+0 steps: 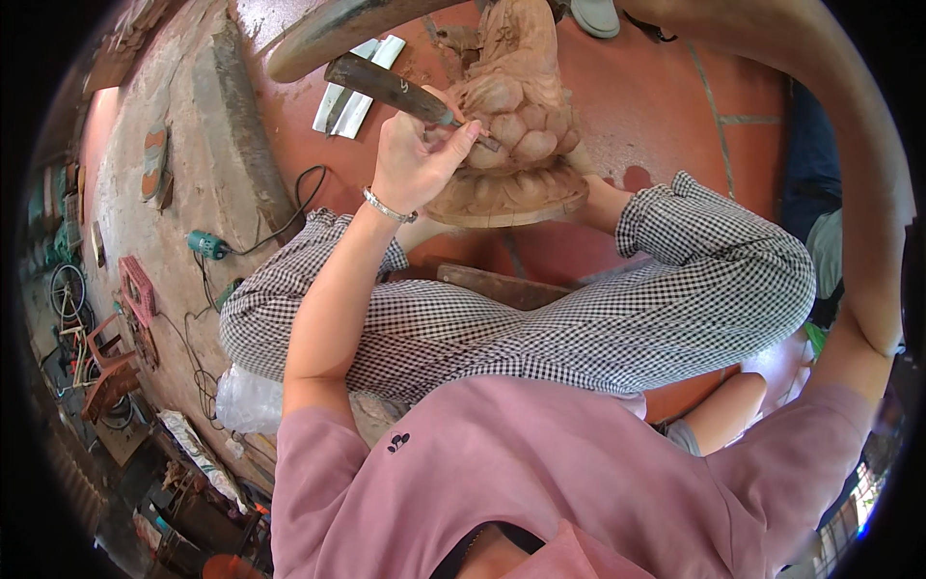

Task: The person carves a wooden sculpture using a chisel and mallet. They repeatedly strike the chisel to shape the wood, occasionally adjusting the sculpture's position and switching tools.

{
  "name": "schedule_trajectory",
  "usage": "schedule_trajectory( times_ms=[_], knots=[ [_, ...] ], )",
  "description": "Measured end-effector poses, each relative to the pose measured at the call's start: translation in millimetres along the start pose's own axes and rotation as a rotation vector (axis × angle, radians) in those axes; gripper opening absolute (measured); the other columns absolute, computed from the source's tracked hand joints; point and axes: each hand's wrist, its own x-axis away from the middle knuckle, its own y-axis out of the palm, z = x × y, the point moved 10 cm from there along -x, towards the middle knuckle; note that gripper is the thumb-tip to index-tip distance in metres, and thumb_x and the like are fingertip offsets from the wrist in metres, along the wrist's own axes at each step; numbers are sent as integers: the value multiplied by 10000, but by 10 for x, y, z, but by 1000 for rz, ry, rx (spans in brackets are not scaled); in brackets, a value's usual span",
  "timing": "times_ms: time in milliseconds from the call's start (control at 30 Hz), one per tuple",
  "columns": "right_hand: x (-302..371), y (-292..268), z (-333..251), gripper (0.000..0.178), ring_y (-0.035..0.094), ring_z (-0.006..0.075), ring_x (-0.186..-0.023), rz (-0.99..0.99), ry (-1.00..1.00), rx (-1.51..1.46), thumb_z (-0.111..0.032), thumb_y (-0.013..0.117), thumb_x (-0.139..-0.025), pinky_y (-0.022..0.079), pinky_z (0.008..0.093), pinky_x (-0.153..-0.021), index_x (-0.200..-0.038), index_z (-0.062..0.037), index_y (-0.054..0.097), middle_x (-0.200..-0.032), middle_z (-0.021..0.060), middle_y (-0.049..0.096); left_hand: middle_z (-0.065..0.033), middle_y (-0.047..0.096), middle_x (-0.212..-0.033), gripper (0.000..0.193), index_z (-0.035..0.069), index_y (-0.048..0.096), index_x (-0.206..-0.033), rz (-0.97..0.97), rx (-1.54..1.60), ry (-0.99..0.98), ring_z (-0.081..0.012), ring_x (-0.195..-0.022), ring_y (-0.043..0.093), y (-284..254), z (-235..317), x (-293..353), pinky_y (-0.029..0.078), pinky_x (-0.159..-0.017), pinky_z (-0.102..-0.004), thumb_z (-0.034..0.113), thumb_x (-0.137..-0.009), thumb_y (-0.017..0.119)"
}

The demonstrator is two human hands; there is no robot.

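At eleven o'clock, the left hand clamped a chisel at the wooden carving, where a skewed wooden club blow risked a slip, right hand out of view.

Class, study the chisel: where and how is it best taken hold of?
The chisel seems best pinched where its handle narrows toward the blade, coming from the near left, as the left hand does. That section is slimmer, the handle's thick end points to the picture's upper left, and the blade points rightward at the carving.
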Motion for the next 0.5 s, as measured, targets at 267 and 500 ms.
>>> schedule_trajectory(
  times_ms=[267,500],
  knots=[
    [63,113,-87,375,676,294,-780,11,163,182,-84,674,-790,502,411,-716,-1161,-116,633,-787,95,669,-12,628,-781,152,-13,574,-958,0,-141,49,-41,-681,604,19,236,-56,465,-567,-188,55,-911,701],
    [119,242,21,529,679,289,-822,84,137,59,-85,714,-748,507,399,-705,-1260,-101,581,-850,100,679,9,609,-755,137,-23,604,-920,0,-180,59,-18,-649,542,-33,245,-16,445,-543,-187,57,-900,713]
  ],
)
